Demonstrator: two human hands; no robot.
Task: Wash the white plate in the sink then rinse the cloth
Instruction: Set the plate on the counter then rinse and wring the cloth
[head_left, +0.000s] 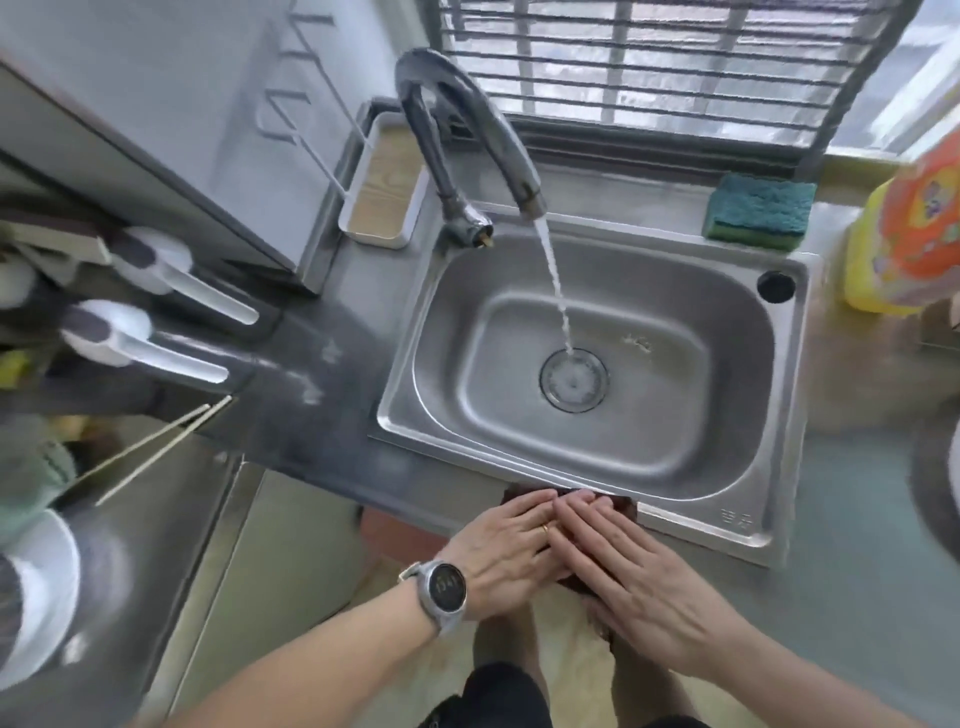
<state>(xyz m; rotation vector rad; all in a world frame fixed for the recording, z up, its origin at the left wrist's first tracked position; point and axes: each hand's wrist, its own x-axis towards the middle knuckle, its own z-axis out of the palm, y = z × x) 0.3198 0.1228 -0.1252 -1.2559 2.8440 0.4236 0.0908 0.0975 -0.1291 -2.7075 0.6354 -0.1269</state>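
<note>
Pressing both hands flat on a dark brown cloth (623, 506) draped over the near rim of the sink (717, 525), we have the left hand (506, 553) and the right hand (631, 566) side by side, fingers (524, 503) extended and touching, not curled around anything; the cloth is pinned under the palms, not gripped. Most of the cloth is hidden beneath the hands, so its thickness cannot be told. We judge it soft, limp and probably wet, hence heavier than it looks and apt to drip. We would gather it at the rim edge, bunching it so no corner trails. The tap (498, 140) runs into the empty basin. A white plate (39, 587) sits at the worktop's far left edge; it is rigid, breakable, and slippery if wet.
</note>
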